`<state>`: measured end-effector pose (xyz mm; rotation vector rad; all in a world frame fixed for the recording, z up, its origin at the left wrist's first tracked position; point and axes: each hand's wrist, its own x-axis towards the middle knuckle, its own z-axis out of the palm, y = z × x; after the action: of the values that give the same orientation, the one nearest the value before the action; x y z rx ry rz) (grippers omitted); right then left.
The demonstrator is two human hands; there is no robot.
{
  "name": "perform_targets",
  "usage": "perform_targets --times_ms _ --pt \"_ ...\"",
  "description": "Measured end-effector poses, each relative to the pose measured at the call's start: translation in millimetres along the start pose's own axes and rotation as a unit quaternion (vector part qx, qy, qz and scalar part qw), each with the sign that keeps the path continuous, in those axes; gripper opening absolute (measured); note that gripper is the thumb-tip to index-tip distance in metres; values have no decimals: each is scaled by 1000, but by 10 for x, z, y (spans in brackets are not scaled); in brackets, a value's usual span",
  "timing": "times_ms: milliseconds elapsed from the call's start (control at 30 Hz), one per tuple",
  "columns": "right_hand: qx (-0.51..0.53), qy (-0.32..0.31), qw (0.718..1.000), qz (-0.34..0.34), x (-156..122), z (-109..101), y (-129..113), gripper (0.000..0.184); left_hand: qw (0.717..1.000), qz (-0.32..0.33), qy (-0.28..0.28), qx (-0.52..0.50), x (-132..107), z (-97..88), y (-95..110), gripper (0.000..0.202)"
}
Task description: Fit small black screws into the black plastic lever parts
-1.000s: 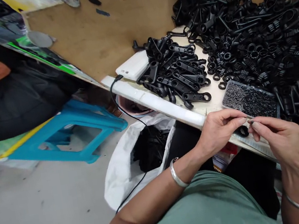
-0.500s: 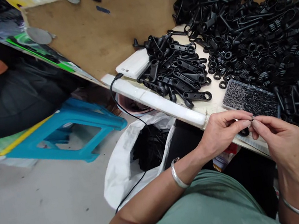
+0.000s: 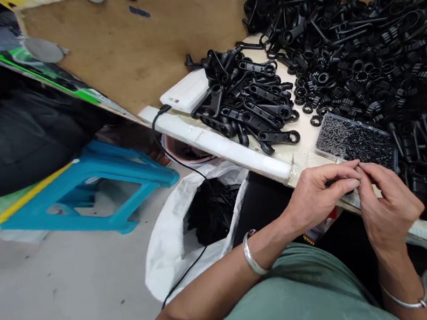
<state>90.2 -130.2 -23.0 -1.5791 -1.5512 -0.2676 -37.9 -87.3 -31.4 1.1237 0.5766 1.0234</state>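
My left hand (image 3: 319, 194) and my right hand (image 3: 388, 201) meet fingertip to fingertip at the table's near edge, both pinched closed. Between them sits a small black plastic part (image 3: 330, 182), mostly hidden by my fingers. What my right fingertips pinch is too small to make out. Just beyond the hands lies a clear tray of tiny dark screws (image 3: 353, 142). A pile of black plastic arms with ring ends (image 3: 253, 101) lies to the left of the tray, and a much larger heap of black parts (image 3: 375, 51) fills the table's far and right side.
A white power bank (image 3: 185, 91) with a black cable (image 3: 172, 156) lies at the table's left corner. A white sack of black parts (image 3: 191, 224) stands on the floor below. A blue plastic stool (image 3: 95, 188) lies tipped at left. Cardboard walls (image 3: 128, 43) back the table.
My hands have closed together; the right hand has turned inward and dropped slightly, its fingertips now meeting the left hand's pinch. The view has shifted a little left and down.
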Motion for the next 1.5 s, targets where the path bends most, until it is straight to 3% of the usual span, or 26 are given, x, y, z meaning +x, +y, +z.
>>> perform_targets --times_ms 133,200,333,633,800,1100,1333,1500 --pt "29 -5 1000 8 -25 10 57 11 1000 -3 -2 -18 -5 -15 -20 10" --pt "76 -13 994 74 -30 -5 106 10 999 -13 0 -32 0 -25 -13 10" --pt "196 -53 956 210 -30 -72 164 19 999 -18 10 -47 17 -35 19 11" --pt "149 -109 969 166 -81 -166 141 20 999 -25 13 -30 25 -50 33 13" --pt "163 -121 963 180 -62 -186 124 20 999 -25 17 -24 23 -50 17 14" --pt "302 -132 905 270 -63 -169 120 20 999 -11 20 -30 35 -40 10 13" --pt "351 -132 877 302 -53 -132 92 18 999 -9 27 -23 28 -24 -3 13" --pt "421 -83 830 356 -30 -34 56 20 997 -6 68 -26 74 28 -45 12"
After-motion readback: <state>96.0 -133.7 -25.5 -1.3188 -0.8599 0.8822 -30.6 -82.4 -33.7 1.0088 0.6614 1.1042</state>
